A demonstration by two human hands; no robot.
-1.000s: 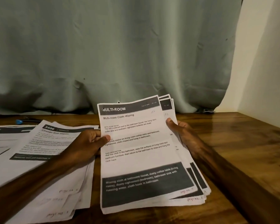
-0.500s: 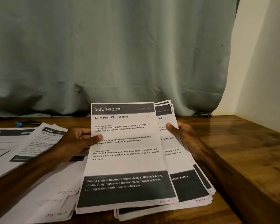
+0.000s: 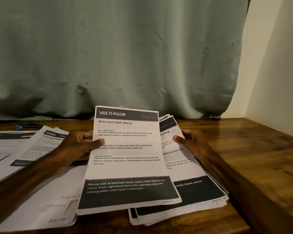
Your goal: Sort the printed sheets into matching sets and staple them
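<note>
Head view. A left hand [image 3: 78,146], entering from the lower left of the frame, holds the MULTI-ROOM sheet [image 3: 127,164] at centre. Its grip is clamped on the sheet's left edge, with the thumb on the printed face and the fingers curled behind. The sheet is headed "Multi-room Cloth Wiping" and carries a dark band of white text near its lower end.

A right hand [image 3: 193,144], entering from the lower right, has its grip closed on the paper stack [image 3: 194,190], thumb on the top page and fingers round the stack's right edge. The MULTI-ROOM sheet overlaps the stack's left part and hides most of its top page. The stack's lower end rests on the table [image 3: 254,159].

At left of the frame, loose sheets [image 3: 41,191] lie fanned on the table, one headed "3406"; the left forearm crosses over them. A slender dark object with a blue end [image 3: 19,127] lies at the far left, beyond these sheets.

A grey-green curtain [image 3: 117,56] fills the upper frame and meets the table's far edge. A pale wall [image 3: 277,65] occupies the upper right.
</note>
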